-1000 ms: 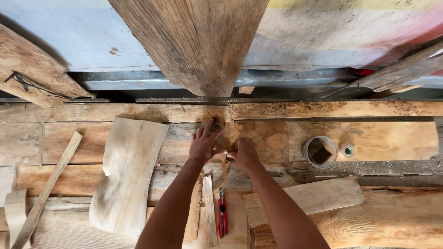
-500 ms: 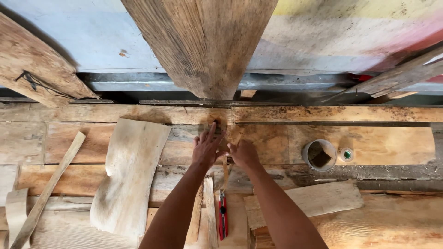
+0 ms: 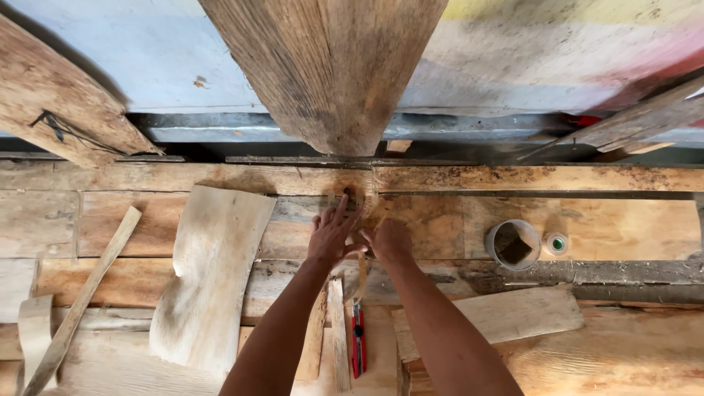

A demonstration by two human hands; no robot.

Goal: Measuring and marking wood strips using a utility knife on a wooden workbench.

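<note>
Large weathered beam leans up from the back edge of the plank surface; its foot meets the boards just beyond the hands, so the work sits at that junction.

Broad pale curved slab lies flat to the left, well apart from the hands. A long thin stick lies diagonally further left. A flat offcut rests right of the forearms.

Small round container and a little green-topped cap stand just beside each other on the right, within reach.

Red utility knife lies between the forearms, handle toward the person, laid down.

Left hand: fingers spread and open, pressed flat on the board near a dark knot.

Right hand: curled, knuckles up, touching the left; cannot tell whether it grips anything. A thin wood sliver juts out beneath them.

Both forearms are extended forward, converging.
</note>
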